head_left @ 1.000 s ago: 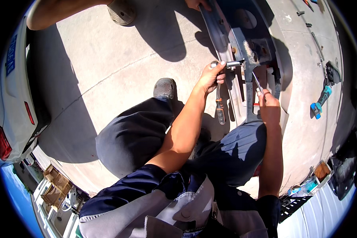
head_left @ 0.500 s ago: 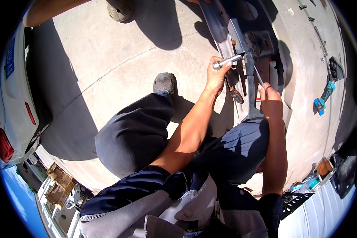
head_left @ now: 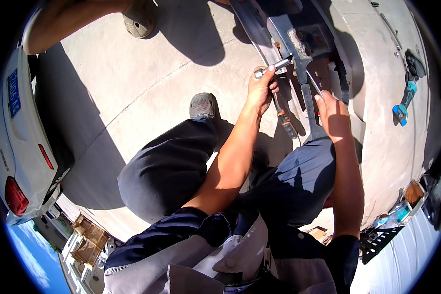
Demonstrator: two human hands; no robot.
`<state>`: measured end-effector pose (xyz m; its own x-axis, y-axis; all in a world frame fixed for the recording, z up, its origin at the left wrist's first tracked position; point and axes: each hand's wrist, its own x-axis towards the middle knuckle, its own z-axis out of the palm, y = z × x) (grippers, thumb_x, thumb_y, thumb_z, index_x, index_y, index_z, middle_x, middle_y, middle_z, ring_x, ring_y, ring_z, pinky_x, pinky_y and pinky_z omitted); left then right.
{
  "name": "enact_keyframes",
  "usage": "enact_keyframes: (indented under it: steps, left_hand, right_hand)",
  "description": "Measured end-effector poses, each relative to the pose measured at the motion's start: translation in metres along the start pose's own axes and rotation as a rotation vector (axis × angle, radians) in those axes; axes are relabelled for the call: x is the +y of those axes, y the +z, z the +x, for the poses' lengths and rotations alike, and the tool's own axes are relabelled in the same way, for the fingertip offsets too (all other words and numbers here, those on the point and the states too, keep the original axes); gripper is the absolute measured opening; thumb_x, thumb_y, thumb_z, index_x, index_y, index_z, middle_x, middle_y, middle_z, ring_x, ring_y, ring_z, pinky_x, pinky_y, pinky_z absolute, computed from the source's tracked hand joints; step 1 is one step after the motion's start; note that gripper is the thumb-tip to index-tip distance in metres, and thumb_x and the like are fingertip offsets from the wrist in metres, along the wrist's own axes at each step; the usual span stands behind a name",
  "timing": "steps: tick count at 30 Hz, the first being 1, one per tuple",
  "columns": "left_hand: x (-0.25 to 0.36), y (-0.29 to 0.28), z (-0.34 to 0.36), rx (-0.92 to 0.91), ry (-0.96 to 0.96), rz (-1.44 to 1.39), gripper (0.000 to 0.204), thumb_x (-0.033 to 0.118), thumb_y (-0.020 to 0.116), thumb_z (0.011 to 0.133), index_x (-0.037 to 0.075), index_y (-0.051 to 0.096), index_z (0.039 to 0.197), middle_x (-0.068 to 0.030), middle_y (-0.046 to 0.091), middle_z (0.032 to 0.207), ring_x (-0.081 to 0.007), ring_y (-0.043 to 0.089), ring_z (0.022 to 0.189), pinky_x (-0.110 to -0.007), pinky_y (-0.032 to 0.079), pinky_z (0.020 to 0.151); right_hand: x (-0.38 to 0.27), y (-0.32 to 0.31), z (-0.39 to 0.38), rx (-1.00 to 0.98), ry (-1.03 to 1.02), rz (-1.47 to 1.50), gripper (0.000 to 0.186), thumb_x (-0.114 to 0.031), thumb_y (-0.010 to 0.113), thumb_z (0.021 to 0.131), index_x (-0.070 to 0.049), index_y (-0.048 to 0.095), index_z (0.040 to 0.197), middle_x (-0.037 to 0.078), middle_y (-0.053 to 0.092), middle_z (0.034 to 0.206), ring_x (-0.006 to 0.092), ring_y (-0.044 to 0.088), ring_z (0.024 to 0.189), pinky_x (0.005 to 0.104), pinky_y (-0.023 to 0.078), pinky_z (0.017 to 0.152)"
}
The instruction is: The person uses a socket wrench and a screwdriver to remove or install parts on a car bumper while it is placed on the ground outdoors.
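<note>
Left hand (head_left: 261,93): fingers closed round ratchet (head_left: 286,122), orange-black handle hanging below grip. Socket (head_left: 282,63) points up-right from fingers, tip at dark part (head_left: 279,22); seating hidden. Right hand (head_left: 334,115), farther from socket: fingers closed on 1 thin rod (head_left: 314,82), slanting up-left.

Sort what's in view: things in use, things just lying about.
In use:
ratchet with orange-and-black handle, in the left hand
slim metal rod, in the right hand
dark metal frame, at both tools' tips

Apparently just lying about, on the ground:
teal-and-blue power tool
long thin bar
</note>
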<state>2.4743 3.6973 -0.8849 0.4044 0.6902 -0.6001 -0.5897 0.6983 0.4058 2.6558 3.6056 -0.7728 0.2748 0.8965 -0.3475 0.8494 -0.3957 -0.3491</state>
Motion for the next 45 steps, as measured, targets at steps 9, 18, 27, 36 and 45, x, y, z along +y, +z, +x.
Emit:
enact_keyframes:
  steps: [9,18,27,36,45]
  left_hand:
    - [0.006,-0.014,0.008,-0.027,0.252,0.316,0.032,0.022,0.077,0.084,0.009,0.048,0.09,-0.0017,0.05,0.072,-0.0134,0.049,0.066,-0.03,0.043,0.066]
    - [0.005,-0.011,0.008,-0.111,0.161,0.332,0.03,0.028,0.073,0.087,0.013,0.048,0.088,0.0017,0.047,0.076,-0.0126,0.045,0.071,-0.033,0.04,0.07]
    - [0.013,-0.024,0.017,-0.178,0.039,0.341,0.032,0.039,0.073,0.086,0.018,0.049,0.085,0.0052,0.042,0.078,-0.0094,0.042,0.073,-0.029,0.038,0.072]
    - [0.02,-0.024,0.016,-0.147,0.052,0.481,0.038,0.048,0.072,0.083,0.016,0.054,0.092,0.0072,0.044,0.077,-0.0081,0.043,0.073,-0.028,0.037,0.073]
    - [0.023,-0.024,0.015,-0.092,0.022,0.444,0.037,0.049,0.073,0.081,0.017,0.056,0.089,0.009,0.046,0.077,-0.0071,0.045,0.071,-0.028,0.039,0.072]
  right_hand:
    - [0.012,-0.006,0.001,-0.019,-0.113,0.083,0.021,-0.024,0.051,0.098,-0.004,0.056,0.093,0.018,0.064,0.074,0.0397,0.063,0.073,0.0477,0.049,0.063]
    - [0.024,0.025,-0.013,0.096,-0.05,0.249,0.023,-0.022,0.055,0.095,-0.004,0.062,0.107,0.017,0.066,0.08,0.0366,0.065,0.072,0.0454,0.05,0.064]
    - [0.041,0.032,-0.021,0.193,0.011,0.421,0.023,-0.014,0.06,0.09,-0.007,0.062,0.111,0.013,0.066,0.082,0.0313,0.066,0.07,0.0399,0.053,0.063]
    - [0.058,0.066,-0.033,0.25,0.073,0.75,0.034,-0.005,0.062,0.087,-0.011,0.063,0.12,0.011,0.068,0.095,0.0299,0.066,0.08,0.0369,0.054,0.07]
    - [0.055,0.072,-0.031,0.34,0.047,0.791,0.033,-0.004,0.063,0.086,-0.009,0.064,0.119,0.012,0.069,0.098,0.0299,0.068,0.082,0.0362,0.055,0.071]
